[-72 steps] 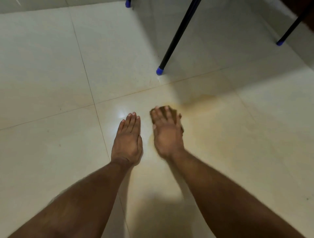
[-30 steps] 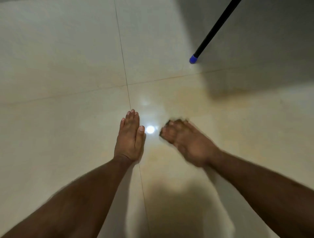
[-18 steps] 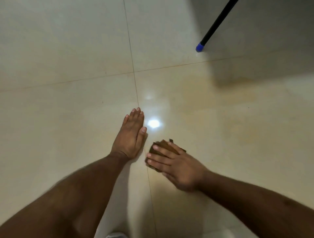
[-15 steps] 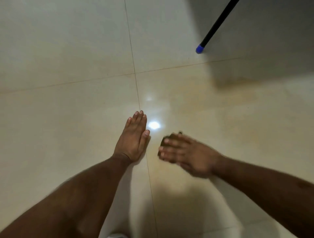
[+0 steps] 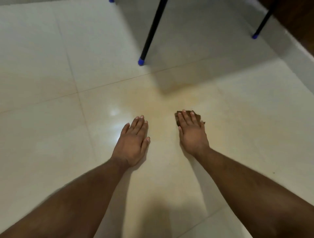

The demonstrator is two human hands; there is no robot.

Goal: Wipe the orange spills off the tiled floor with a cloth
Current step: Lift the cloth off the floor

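A small brown cloth point(image 5: 197, 115) lies on the cream tiled floor point(image 5: 51, 135), mostly hidden under my right hand point(image 5: 192, 132), which presses flat on it with fingers pointing away from me. Only the cloth's far edge and corners show past the fingertips. A faint orange smear point(image 5: 173, 90) tints the tile just beyond the cloth, near a shadow's edge. My left hand point(image 5: 134, 142) rests flat on the floor to the left of the cloth, palm down, holding nothing.
A black furniture leg with a blue foot point(image 5: 141, 61) stands ahead of my hands. A second blue-footed leg point(image 5: 254, 36) stands at the far right, beside a dark wooden edge point(image 5: 299, 22). A third blue foot point(image 5: 111, 1) shows at the top.
My right hand has slid the cloth away from me and to the right, its fingers turning from sideways to forward. The left hand stays planted; the view has shifted, showing more furniture legs.
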